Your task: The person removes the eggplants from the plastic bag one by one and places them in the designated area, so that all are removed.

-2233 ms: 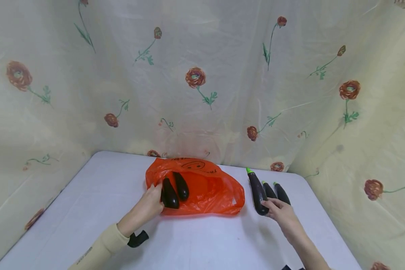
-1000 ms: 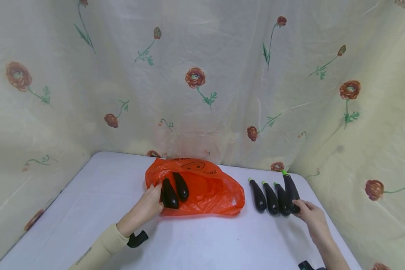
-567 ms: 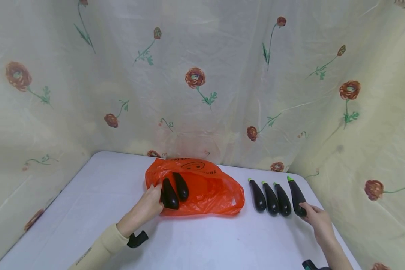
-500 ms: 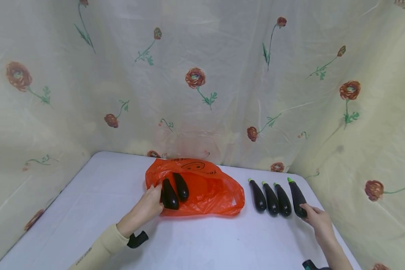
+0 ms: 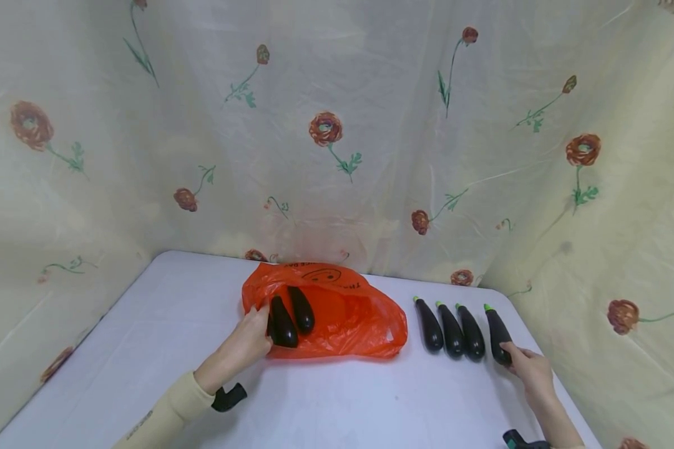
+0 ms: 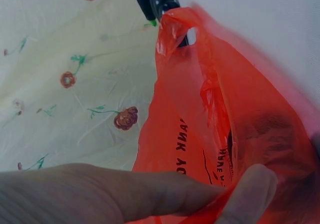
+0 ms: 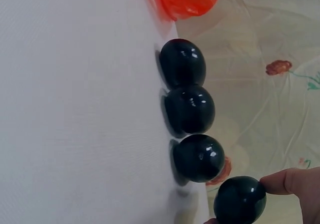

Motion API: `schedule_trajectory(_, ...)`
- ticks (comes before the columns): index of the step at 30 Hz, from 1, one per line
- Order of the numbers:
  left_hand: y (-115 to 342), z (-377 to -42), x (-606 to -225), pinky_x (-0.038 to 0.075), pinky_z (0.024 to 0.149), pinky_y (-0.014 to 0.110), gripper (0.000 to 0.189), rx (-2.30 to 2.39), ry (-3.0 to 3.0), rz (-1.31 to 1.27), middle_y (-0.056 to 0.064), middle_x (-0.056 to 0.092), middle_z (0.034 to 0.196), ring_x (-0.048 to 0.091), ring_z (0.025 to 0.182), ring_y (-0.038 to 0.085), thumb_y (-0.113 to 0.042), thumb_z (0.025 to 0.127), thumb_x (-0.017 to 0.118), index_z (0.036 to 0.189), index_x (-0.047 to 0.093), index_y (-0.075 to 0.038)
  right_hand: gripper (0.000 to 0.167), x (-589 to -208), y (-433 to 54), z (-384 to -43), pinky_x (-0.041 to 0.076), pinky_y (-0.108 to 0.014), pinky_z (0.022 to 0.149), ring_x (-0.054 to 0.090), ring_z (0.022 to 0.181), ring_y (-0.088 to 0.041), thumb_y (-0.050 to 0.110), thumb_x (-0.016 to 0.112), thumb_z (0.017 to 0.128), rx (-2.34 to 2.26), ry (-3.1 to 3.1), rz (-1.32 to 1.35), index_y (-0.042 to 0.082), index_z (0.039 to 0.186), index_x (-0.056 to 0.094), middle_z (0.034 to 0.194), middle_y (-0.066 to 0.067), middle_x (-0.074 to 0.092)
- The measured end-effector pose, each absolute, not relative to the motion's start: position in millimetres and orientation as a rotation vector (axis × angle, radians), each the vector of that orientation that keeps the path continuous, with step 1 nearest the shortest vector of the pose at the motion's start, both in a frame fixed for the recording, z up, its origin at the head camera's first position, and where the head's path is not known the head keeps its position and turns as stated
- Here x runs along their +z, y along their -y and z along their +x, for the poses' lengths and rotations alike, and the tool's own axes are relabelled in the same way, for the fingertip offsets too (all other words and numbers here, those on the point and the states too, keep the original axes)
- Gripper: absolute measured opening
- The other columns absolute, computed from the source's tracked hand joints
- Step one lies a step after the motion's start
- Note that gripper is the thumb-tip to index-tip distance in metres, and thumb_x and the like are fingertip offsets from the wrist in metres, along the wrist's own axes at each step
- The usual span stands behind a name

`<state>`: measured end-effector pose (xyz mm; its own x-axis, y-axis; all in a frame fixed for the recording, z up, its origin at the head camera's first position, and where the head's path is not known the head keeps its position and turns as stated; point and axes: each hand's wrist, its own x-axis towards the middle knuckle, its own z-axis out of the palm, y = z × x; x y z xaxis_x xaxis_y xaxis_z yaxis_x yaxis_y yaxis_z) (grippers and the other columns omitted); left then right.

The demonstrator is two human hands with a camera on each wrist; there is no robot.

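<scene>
My left hand (image 5: 251, 337) pinches the edge of a red plastic bag (image 5: 348, 318) between thumb and fingers (image 6: 250, 194). Two dark eggplants (image 5: 301, 310) show in the bag's mouth, right by that hand. At the table's right side my right hand (image 5: 530, 368) grips another eggplant (image 5: 497, 330) by its thick lower end, its bright green stem pointing away from me. Just left of it, three eggplants (image 5: 451, 330) lie side by side in a row. From the right wrist view, the round end of the held eggplant (image 7: 241, 201) appears beside that row.
The white table (image 5: 337, 399) meets a floral plastic curtain (image 5: 326, 199) behind and at both sides. A black device (image 5: 229, 397) is strapped under the left wrist, and another black device (image 5: 519, 439) sits at the right one.
My right hand has carried its eggplant rightward past the row, then lowered it toward the table at the row's right end. The left hand has stayed on the bag.
</scene>
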<state>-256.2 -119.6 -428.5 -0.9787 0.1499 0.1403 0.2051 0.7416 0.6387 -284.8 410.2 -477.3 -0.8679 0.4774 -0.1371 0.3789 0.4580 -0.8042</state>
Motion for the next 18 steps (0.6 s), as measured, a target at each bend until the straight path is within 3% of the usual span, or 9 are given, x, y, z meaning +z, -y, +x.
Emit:
schedule_trajectory(5, 120.4, -256.1, -428.4, 0.058, 0.076, 0.045, 0.053, -1.045, 2.820, -0.326, 0.029, 0.058, 0.117, 0.059, 0.091, 0.031, 0.017, 0.072, 0.060, 0.124, 0.050, 0.011, 0.076, -479.9, -409.9, -284.9, 0.044, -0.052, 0.099, 0.065, 0.096, -0.036, 0.044, 0.053, 0.090, 1.391, 2.604, -0.771, -0.019, 0.130, 0.045, 0.132, -0.038, 0.047)
schedule_trajectory(10, 120.3, -256.9, -427.4, 0.057, 0.081, 0.048, 0.053, -1.068, 2.815, -0.324, 0.028, 0.058, 0.118, 0.060, 0.094, 0.031, 0.018, 0.073, 0.059, 0.124, 0.051, 0.009, 0.078, -482.1, -409.6, -286.2, 0.041, -0.053, 0.103, 0.061, 0.107, -0.041, 0.047, 0.053, 0.090, 1.388, 2.592, -0.777, -0.019, 0.131, 0.044, 0.134, -0.038, 0.045)
schedule_trajectory(14, 120.2, -256.9, -427.4, 0.057, 0.081, 0.048, 0.053, -1.036, 2.815, -0.328, 0.030, 0.058, 0.118, 0.060, 0.094, 0.031, 0.018, 0.072, 0.059, 0.124, 0.050, 0.010, 0.076, -483.9, -409.1, -286.6, 0.041, -0.053, 0.100, 0.063, 0.096, -0.038, 0.048, 0.055, 0.089, 1.348, 2.593, -0.809, -0.017, 0.129, 0.047, 0.130, -0.037, 0.050)
schedule_trajectory(18, 119.9, -256.3, -428.1, 0.056, 0.082, 0.049, 0.052, -1.017, 2.810, -0.341, 0.029, 0.059, 0.117, 0.060, 0.097, 0.032, 0.018, 0.072, 0.059, 0.123, 0.051, 0.011, 0.074, -487.0, -410.3, -286.4, 0.046, -0.048, 0.090, 0.065, 0.081, -0.025, 0.046, 0.056, 0.089, 1.318, 2.600, -0.836, -0.017, 0.128, 0.048, 0.124, -0.036, 0.055)
